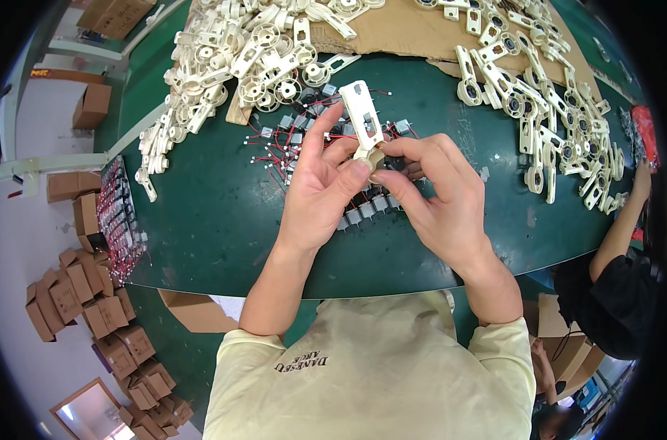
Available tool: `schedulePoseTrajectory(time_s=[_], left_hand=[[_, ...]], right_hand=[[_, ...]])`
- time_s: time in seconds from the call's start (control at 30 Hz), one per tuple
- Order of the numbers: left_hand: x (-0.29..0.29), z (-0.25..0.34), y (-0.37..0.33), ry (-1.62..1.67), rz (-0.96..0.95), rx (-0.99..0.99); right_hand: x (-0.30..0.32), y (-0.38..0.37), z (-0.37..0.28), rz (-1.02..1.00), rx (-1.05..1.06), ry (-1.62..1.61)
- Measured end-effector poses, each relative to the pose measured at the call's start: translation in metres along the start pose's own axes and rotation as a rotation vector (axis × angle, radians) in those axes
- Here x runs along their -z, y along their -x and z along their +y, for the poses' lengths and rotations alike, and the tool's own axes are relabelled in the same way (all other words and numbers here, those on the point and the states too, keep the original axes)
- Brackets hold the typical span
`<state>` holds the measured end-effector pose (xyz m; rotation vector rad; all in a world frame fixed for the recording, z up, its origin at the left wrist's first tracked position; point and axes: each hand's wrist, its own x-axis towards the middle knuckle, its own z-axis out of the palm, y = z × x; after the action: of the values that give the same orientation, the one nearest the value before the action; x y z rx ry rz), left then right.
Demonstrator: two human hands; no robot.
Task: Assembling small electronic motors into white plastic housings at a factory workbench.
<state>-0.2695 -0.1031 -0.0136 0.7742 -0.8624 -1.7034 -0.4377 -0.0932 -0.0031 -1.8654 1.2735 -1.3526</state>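
Note:
Over the middle of the green table (216, 227), a white plastic housing (360, 110) with a long slotted handle and a rounded end stands tilted upward in my hands. My left hand (311, 187) is closed on it, thumb pressed against the rounded end. My right hand (451, 202) pinches the same end from the other side; its fingertips partly hide what they touch. A dark round piece (396, 163) shows beside those fingers, and I cannot tell whether it is held. Small grey motors (297, 138) with red and black wires lie behind my hands. Several more motors (366, 211) form a row below.
White housings (201, 66) are heaped at the far left. Others with dark rings (517, 103) spread along the right, partly on cardboard (399, 33). More wired motors (121, 213) line the left edge. A co-worker's arm (619, 220) reaches in at right, near a red bag (643, 132).

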Motion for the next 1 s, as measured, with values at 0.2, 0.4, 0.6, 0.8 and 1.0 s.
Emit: schedulePoseTrajectory(time_s=[0.2, 0.4, 0.6, 0.8, 1.0], left_hand=[[0.008, -0.004, 0.001, -0.047, -0.048, -0.014], [0.014, -0.009, 0.001, 0.016, -0.090, 0.021], [0.007, -0.008, 0.000, -0.054, -0.055, -0.056], [0.009, -0.009, 0.002, -0.057, -0.075, 0.009], [0.005, -0.008, 0.002, -0.111, -0.020, 0.019]], right_hand=[[-0.004, 0.000, -0.002, 0.061, -0.051, -0.127], [-0.003, -0.003, -0.002, 0.052, 0.055, -0.096], [-0.005, -0.001, 0.001, 0.061, 0.023, -0.140], [0.001, -0.002, 0.001, 0.044, 0.114, 0.061], [-0.004, 0.001, -0.001, 0.074, 0.027, -0.013]])
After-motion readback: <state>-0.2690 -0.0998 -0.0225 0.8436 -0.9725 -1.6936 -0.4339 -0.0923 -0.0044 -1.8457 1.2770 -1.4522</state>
